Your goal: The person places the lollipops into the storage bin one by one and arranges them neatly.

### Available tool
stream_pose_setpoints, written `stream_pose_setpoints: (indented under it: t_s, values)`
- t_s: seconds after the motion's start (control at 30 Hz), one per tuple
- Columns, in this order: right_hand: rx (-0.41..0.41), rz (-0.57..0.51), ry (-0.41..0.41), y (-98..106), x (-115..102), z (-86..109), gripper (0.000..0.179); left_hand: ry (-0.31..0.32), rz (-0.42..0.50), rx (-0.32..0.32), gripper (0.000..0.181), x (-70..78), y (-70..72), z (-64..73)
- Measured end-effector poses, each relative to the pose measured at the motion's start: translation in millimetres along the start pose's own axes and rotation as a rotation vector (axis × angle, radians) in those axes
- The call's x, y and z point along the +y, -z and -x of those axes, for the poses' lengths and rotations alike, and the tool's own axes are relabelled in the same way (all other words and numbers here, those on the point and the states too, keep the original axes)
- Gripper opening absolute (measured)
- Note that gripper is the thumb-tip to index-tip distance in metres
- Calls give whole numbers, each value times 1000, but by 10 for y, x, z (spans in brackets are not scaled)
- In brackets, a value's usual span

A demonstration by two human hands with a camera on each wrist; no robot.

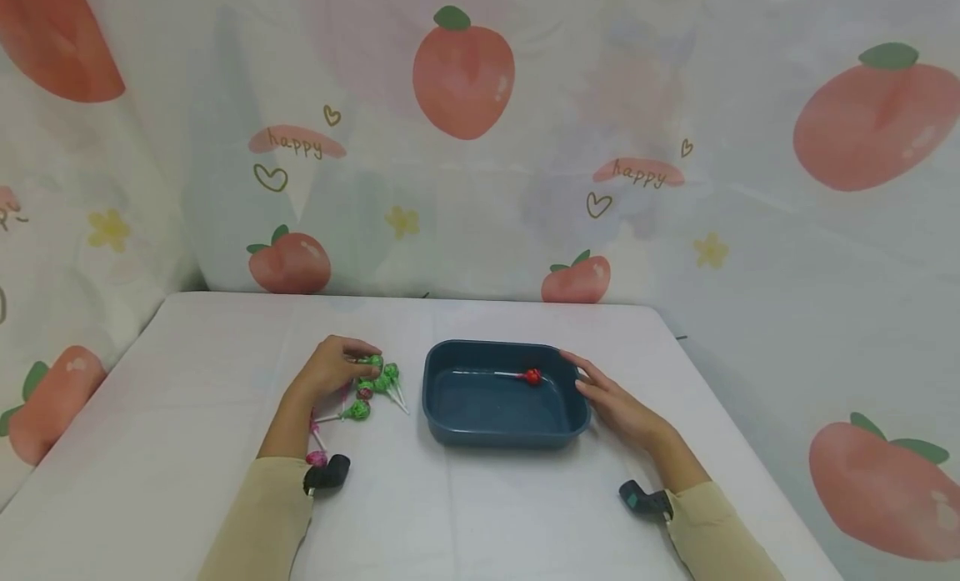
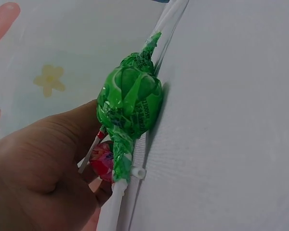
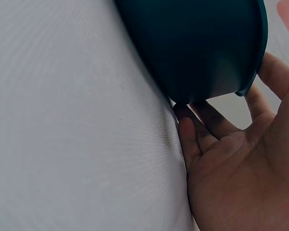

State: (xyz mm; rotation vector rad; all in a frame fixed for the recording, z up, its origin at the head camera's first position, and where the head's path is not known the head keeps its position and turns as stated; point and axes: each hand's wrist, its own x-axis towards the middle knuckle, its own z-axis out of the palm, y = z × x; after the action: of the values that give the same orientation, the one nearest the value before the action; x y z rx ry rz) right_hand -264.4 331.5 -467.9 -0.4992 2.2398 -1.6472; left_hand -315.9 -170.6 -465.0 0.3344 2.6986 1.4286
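Note:
My left hand [image 1: 336,366] reaches down over a small pile of lollipops, thumb and index finger right at a green-wrapped lollipop [image 1: 375,361]. In the left wrist view, a large green lollipop [image 2: 130,102] hides the fingertips, and a red-pink lollipop [image 2: 102,161] shows beside the lower fingers; I cannot tell whether the hand grips one. My right hand [image 1: 618,406] rests its fingers against the right end of a dark blue tray [image 1: 495,438]. From the right wrist, its fingers [image 3: 216,120] spread along the tray's outer wall. One red lollipop [image 1: 532,377] lies inside the tray.
Another green lollipop [image 1: 358,410] lies at the near side of the pile, and a pink one [image 1: 317,458] lies by the left wrist camera [image 1: 327,473]. A white cloth covers the table [image 1: 450,514]. A peach-printed curtain [image 1: 480,206] hangs behind it.

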Motion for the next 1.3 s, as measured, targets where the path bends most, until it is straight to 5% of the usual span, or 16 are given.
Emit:
stream_pose_setpoints:
  t_s: [0.37, 0.67, 1.3]
  values:
    - [-7, 2, -15, -8, 10, -38, 56, 41, 2, 27, 30, 47, 12, -2]
    - [-12, -10, -14, -20, 20, -45, 56, -8, -15, 41, 30, 95, 20, 7]
    - [6, -1, -34, 11, 34, -22, 56, -6, -9, 34, 31, 164, -30, -19]
